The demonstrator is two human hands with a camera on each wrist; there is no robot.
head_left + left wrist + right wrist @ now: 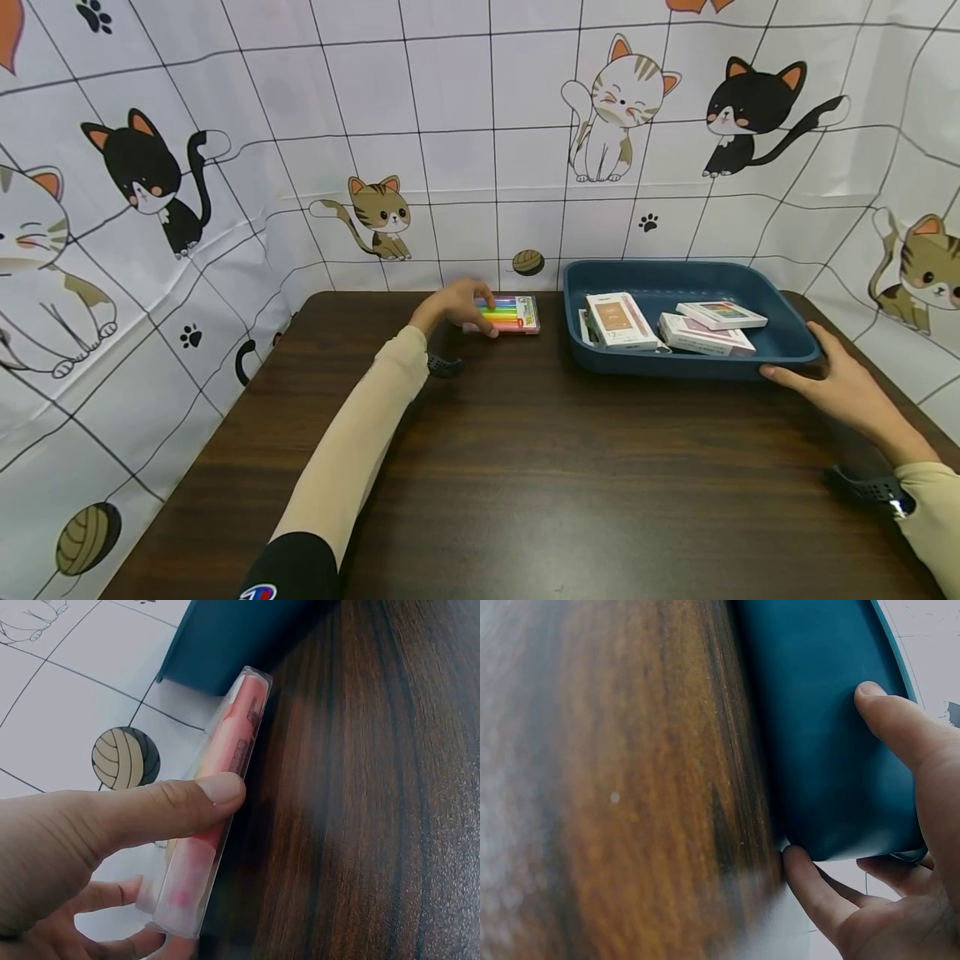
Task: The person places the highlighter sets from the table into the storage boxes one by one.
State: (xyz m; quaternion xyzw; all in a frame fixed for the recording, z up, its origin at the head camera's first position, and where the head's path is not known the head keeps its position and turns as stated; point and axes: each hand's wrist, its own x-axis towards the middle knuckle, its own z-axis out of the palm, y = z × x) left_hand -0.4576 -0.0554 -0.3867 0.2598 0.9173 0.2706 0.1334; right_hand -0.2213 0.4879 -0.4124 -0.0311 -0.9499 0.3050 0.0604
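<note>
At the back of the table, my left hand holds a clear plastic pack of coloured marker pens. In the left wrist view the thumb presses on the pack's near side, where a pink pen shows, while fingers reach round its end and far side. My right hand grips the right front corner of a dark blue plastic tray. The right wrist view has its thumb on the front wall and the other fingers round the corner, one low by the table.
Several small boxes lie in the tray, among them a white and tan box, a pink and white box and a flat box leaning on it. A cat-print sheet hangs behind the brown wooden table.
</note>
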